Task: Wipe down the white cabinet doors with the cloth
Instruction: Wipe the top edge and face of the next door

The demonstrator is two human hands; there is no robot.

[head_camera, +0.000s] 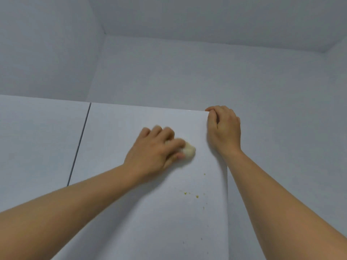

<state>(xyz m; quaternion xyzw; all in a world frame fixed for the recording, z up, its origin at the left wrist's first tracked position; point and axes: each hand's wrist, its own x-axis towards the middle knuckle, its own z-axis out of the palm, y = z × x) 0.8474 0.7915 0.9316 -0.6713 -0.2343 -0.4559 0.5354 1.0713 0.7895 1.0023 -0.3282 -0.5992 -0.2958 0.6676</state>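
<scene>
The left hand presses a small wadded cream cloth flat against the open white cabinet door, just above yellowish specks, while the right hand curls over the door's top corner beside it, seemingly to steady it

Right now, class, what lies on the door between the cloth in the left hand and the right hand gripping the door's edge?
Head view: only bare white door between cloth and right hand; the yellow specks sit lower.
</scene>
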